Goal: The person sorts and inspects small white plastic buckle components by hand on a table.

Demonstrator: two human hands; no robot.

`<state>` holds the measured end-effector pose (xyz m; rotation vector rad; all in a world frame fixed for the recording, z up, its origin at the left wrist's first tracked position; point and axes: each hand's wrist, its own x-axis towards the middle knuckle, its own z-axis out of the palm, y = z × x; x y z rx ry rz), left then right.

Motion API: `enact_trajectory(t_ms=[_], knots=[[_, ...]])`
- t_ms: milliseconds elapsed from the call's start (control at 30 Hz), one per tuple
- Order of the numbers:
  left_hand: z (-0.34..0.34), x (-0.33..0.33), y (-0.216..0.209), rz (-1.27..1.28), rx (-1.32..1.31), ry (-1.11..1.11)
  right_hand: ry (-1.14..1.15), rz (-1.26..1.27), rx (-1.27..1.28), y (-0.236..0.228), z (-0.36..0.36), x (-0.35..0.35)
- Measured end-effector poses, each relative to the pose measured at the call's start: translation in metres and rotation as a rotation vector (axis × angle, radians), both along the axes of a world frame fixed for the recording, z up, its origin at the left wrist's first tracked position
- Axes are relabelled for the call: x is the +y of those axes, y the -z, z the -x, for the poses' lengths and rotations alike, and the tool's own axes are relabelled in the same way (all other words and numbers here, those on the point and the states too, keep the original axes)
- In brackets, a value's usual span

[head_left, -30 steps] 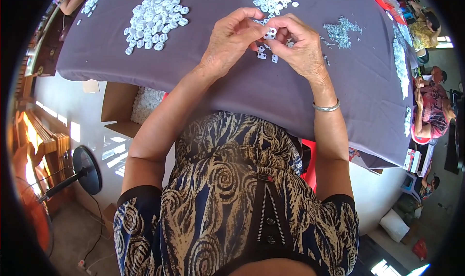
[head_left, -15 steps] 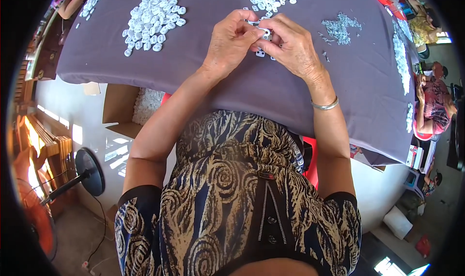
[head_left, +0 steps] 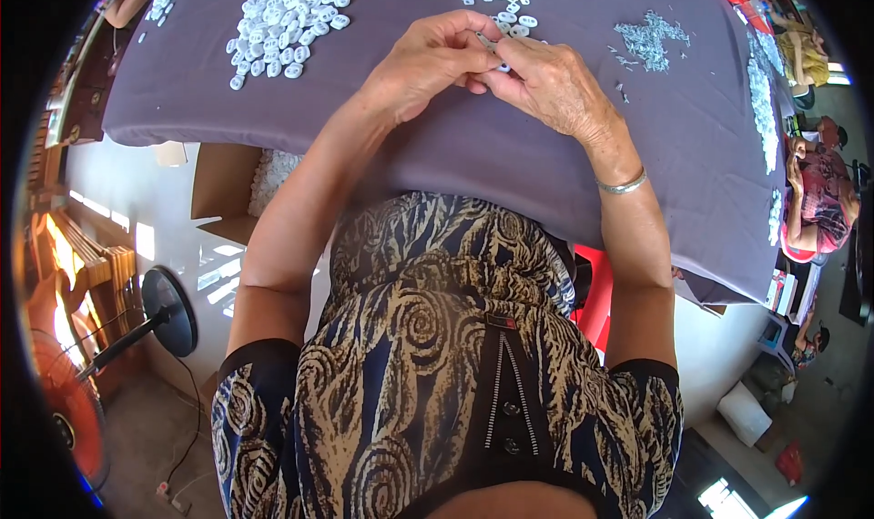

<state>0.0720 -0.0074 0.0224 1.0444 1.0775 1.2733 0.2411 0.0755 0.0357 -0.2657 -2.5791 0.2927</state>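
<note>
Left hand (head_left: 426,64) and right hand (head_left: 546,82) pinching small white piece (head_left: 502,66) — bare grey cloth (head_left: 473,146) beneath

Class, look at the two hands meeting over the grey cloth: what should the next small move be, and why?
Probably press the small white plastic piece together: the left hand and right hand both pinch it at their fingertips above the grey tablecloth, clear of the pile of small white plastic rings.

Grey-purple cloth (head_left: 455,146) over counter; white pieces (head_left: 287,18); silvery bits (head_left: 648,38); navy dress (head_left: 437,355) with tan swirls; silver bracelet (head_left: 622,186); red stool (head_left: 596,291); orange fan (head_left: 64,410).
</note>
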Motion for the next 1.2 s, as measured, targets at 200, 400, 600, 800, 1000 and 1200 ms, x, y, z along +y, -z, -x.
enact_trajectory(t_ms=[200,400,600,800,1000,1200], knots=[[0.006,-0.001,-0.003,0.034,-0.096,0.104,-0.025,0.027,0.009,0.001,0.002,-0.005],[0.002,-0.002,-0.003,0.076,-0.171,0.054,-0.003,0.004,0.004,0.006,0.004,-0.004],[0.001,0.001,-0.01,0.173,-0.287,-0.038,0.046,0.023,0.034,0.006,0.006,-0.003],[0.035,0.005,0.01,-0.046,0.195,-0.312,0.283,0.197,0.183,-0.006,-0.003,0.009],[0.113,0.0,0.009,-0.283,0.984,-0.925,0.621,0.381,0.386,0.001,-0.023,0.05],[0.095,0.006,0.004,-0.408,0.699,-1.098,0.522,0.322,0.252,0.017,-0.026,0.062]])
